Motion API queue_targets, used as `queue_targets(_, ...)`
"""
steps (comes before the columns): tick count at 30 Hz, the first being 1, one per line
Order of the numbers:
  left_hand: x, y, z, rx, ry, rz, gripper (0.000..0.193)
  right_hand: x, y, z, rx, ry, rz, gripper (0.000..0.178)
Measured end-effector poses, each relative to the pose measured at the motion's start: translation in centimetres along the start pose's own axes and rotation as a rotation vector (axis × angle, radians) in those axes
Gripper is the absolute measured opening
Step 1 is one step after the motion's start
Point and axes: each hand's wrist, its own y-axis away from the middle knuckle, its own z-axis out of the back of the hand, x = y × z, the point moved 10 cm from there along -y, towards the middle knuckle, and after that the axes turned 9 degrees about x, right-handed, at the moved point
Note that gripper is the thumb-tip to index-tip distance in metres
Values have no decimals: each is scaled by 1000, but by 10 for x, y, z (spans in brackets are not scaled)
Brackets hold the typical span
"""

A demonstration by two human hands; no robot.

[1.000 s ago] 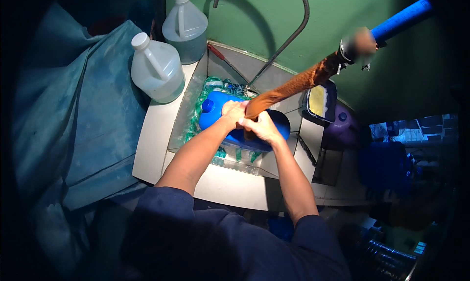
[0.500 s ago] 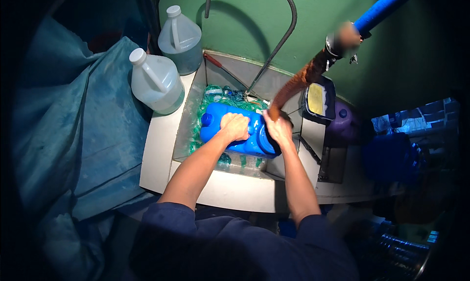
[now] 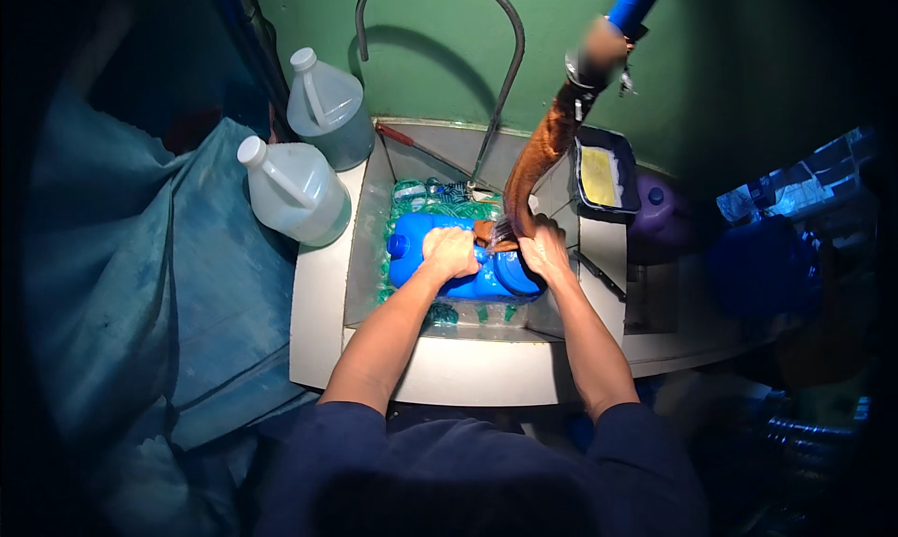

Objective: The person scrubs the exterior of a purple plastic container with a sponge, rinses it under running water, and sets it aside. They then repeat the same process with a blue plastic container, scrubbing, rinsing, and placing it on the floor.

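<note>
A blue plastic jug (image 3: 458, 284) with a small side cap lies in the sink (image 3: 374, 256) on green netting-like material. My left hand (image 3: 451, 253) is closed around the handle on the jug's upper face. From a blue pipe (image 3: 638, 2) at the upper right hangs a wet-looking brown sleeve or hose (image 3: 540, 158). My right hand (image 3: 545, 250) is closed around its lower end, above the right end of the jug, where a wide blue lid or collar shows. What looks like water runs from the sleeve's end onto the jug.
Two translucent jugs, a nearer jug (image 3: 297, 200) and a farther jug (image 3: 327, 111), stand on the left ledge. A black tub with a yellow block (image 3: 601, 174) sits at the right, near a purple container (image 3: 659, 214) and a dark-handled knife (image 3: 599, 275). A curved metal pipe (image 3: 513, 60) rises behind.
The sleeve's lower end has swung left over the jug, held by my right hand, and water now shows there. My left hand stays on the jug's handle. The whole view has shifted slightly.
</note>
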Motion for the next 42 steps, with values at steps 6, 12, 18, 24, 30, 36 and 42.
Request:
queue_targets(6, 5, -11, 0, 51, -31, 10, 37, 24, 4, 21, -85, -258, 223, 44)
queue_targets(12, 9, -24, 5, 118, -37, 44, 43, 40, 72, 25, -158, -106, 463, 32)
queue_targets(18, 7, -17, 7, 78, 43, 14, 44, -64, 88, 23, -63, -339, -84, 31)
queue_targets(24, 3, 33, 18, 47, -11, -112, 39, -112, 36, 11, -12, -732, -134, 39)
queue_targets(30, -1, 145, 139, -436, 9, -382, 33, -123, -9, -38, 159, -920, -38, 51)
queue_targets(36, 40, 183, 184, -510, 335, -240, 27, -123, 56, -21, -318, -1524, -100, 41)
queue_targets(42, -16, 113, 117, -144, 56, -79, 37, 4, 87, 108, -153, -1365, 411, 34)
